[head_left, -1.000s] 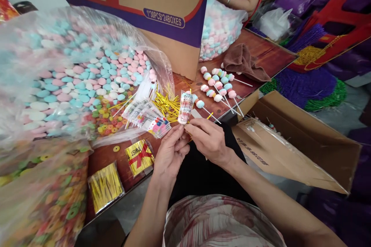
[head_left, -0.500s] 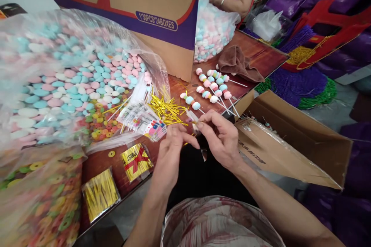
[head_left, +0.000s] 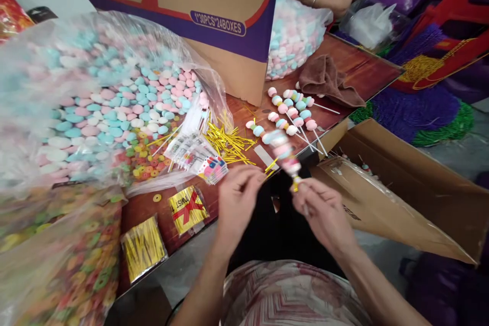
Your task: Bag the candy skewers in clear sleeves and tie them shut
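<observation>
My right hand [head_left: 319, 206] is closed round the stick of a marshmallow skewer [head_left: 283, 153]. The skewer tilts up and left, blurred, with pink, white and blue pieces and a gold twist tie [head_left: 295, 183] at its base. My left hand [head_left: 240, 188] is apart from it at the table's front edge, fingers pinched; whether anything is in them is hidden. Beside that hand lie printed plastic wrappers [head_left: 208, 163] and loose gold twist ties [head_left: 229, 140]. Several bare marshmallow skewers [head_left: 294, 109] rest on the table beyond my right hand.
A big clear bag of marshmallows [head_left: 87, 102] and a bag of gummy rings [head_left: 76, 260] stand left. A tall carton [head_left: 214, 0] is behind. An open carton [head_left: 412, 198] sits right, below table height. Across the table is a co-worker's arm [head_left: 336, 0] near another marshmallow bag [head_left: 292, 35].
My hands, close together before, have moved apart. The right has shifted right, with the skewer now plainly visible, pointing up and left. The whole view has shifted slightly.
</observation>
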{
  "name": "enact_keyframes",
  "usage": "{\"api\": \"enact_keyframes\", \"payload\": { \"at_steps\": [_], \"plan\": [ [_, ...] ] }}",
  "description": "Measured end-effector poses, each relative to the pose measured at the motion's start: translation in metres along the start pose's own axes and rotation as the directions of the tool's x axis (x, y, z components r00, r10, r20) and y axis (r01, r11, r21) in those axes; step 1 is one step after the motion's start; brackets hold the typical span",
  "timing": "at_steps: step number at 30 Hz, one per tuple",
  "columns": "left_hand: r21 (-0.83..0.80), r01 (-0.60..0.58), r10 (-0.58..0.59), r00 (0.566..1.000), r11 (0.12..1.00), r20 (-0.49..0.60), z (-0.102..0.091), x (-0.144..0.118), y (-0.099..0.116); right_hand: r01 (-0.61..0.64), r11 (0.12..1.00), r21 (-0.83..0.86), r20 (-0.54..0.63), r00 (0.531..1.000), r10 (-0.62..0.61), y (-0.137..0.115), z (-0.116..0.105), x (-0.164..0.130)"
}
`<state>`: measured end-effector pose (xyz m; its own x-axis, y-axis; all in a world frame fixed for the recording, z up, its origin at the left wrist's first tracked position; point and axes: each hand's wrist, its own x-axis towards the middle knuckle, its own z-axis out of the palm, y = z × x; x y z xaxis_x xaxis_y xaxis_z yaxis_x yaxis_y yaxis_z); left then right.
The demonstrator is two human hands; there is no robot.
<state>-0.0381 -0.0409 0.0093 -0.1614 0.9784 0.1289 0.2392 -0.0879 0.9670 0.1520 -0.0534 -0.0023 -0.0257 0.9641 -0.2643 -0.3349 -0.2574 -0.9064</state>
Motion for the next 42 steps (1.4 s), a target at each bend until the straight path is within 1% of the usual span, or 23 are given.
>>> {"api": "enact_keyframes", "payload": {
  "at_steps": [1, 2, 4, 6, 8, 10, 12, 14, 16, 19, 21, 24, 27, 28, 31, 33, 34, 36, 37, 39, 40, 41, 42],
  "plan": [
    [0.119, -0.017, 0.032, 0.993, 0.993, -0.117, -0.012, 0.006, -0.008, 0.037, 0.997, 0.063, -0.104, 0.994, -0.03, -0.002, -0.018, 0.007],
    [0.245, 0.019, 0.042, 0.969, 0.969, -0.243, -0.025, 0.012, -0.016, 0.082, 0.991, 0.11, -0.183, 0.981, -0.061, -0.007, -0.039, 0.016],
    [0.452, 0.165, 0.039, 0.912, 0.877, -0.408, -0.05, 0.024, -0.034, 0.149, 0.978, 0.146, -0.291, 0.951, -0.101, -0.018, -0.082, 0.035],
    [0.563, 0.231, 0.019, 0.915, 0.793, -0.403, -0.067, 0.033, -0.048, 0.171, 0.981, 0.096, -0.364, 0.923, -0.125, -0.028, -0.111, 0.052],
    [0.633, 0.246, 0.001, 0.932, 0.734, -0.362, -0.073, 0.037, -0.054, 0.182, 0.982, 0.056, -0.389, 0.91, -0.146, -0.034, -0.115, 0.059],
    [0.668, 0.253, -0.004, 0.937, 0.7, -0.35, -0.071, 0.038, -0.055, 0.23, 0.973, 0.005, -0.387, 0.898, -0.21, -0.031, -0.094, 0.057],
    [0.677, 0.266, 0.008, 0.928, 0.686, -0.372, -0.067, 0.037, -0.054, 0.295, 0.953, -0.065, -0.333, 0.894, -0.299, -0.022, -0.058, 0.049],
    [0.672, 0.268, 0.031, 0.917, 0.69, -0.397, -0.066, 0.036, -0.054, 0.332, 0.932, -0.146, -0.243, 0.901, -0.359, -0.011, -0.022, 0.039],
    [0.656, 0.253, 0.045, 0.915, 0.711, -0.402, -0.069, 0.036, -0.056, 0.319, 0.915, -0.248, -0.119, 0.927, -0.356, -0.004, 0.006, 0.03],
    [0.613, 0.227, 0.026, 0.926, 0.757, -0.375, -0.074, 0.039, -0.06, 0.312, 0.886, -0.344, 0.042, 0.947, -0.317, 0.001, 0.031, 0.02],
    [0.589, 0.222, 0.018, 0.928, 0.777, -0.373, -0.076, 0.04, -0.06, 0.314, 0.884, -0.347, 0.126, 0.949, -0.288, 0.003, 0.041, 0.014],
    [0.544, 0.237, 0.02, 0.905, 0.805, -0.425, -0.074, 0.039, -0.054, 0.303, 0.897, -0.323, 0.217, 0.946, -0.242, 0.01, 0.052, 0.01],
    [0.435, 0.211, 0.029, 0.875, 0.876, -0.482, -0.064, 0.031, -0.042, 0.262, 0.907, -0.331, 0.231, 0.954, -0.191, 0.019, 0.065, 0.015],
    [0.384, 0.174, 0.033, 0.879, 0.907, -0.476, -0.058, 0.027, -0.037, 0.239, 0.916, -0.322, 0.228, 0.959, -0.17, 0.021, 0.07, 0.018],
    [0.229, 0.03, 0.057, 0.929, 0.973, -0.365, -0.034, 0.016, -0.023, 0.143, 0.969, -0.203, 0.227, 0.969, -0.095, 0.02, 0.083, 0.029],
    [0.125, -0.028, 0.07, 0.935, 0.992, -0.347, -0.017, 0.008, -0.016, 0.096, 0.991, -0.098, 0.197, 0.977, -0.075, 0.017, 0.088, 0.036],
    [0.047, -0.032, 0.048, 0.927, 0.998, -0.372, -0.01, 0.005, -0.013, 0.092, 0.994, -0.061, 0.169, 0.982, -0.08, 0.015, 0.089, 0.039],
    [-0.191, 0.022, -0.098, 0.912, 0.981, -0.399, 0.002, -0.001, -0.008, 0.118, 0.993, -0.032, 0.122, 0.986, -0.113, 0.012, 0.089, 0.045],
    [-0.343, 0.082, -0.207, 0.915, 0.936, -0.346, 0.007, -0.004, -0.006, 0.134, 0.99, -0.033, 0.115, 0.985, -0.129, 0.011, 0.088, 0.047],
    [-0.618, 0.266, -0.41, 0.907, 0.74, -0.1, 0.013, -0.008, -0.003, 0.162, 0.986, -0.048, 0.122, 0.98, -0.155, 0.009, 0.084, 0.05],
    [-0.704, 0.354, -0.469, 0.882, 0.616, 0.033, 0.014, -0.008, -0.002, 0.175, 0.983, -0.061, 0.127, 0.978, -0.166, 0.008, 0.083, 0.051],
    [-0.761, 0.404, -0.505, 0.855, 0.508, 0.116, 0.015, -0.007, -0.001, 0.186, 0.979, -0.077, 0.131, 0.976, -0.175, 0.007, 0.082, 0.051],
    [-0.802, 0.408, -0.529, 0.837, 0.436, 0.138, 0.016, -0.004, 0.0, 0.199, 0.975, -0.099, 0.134, 0.973, -0.185, 0.007, 0.081, 0.051]
  ]
}}
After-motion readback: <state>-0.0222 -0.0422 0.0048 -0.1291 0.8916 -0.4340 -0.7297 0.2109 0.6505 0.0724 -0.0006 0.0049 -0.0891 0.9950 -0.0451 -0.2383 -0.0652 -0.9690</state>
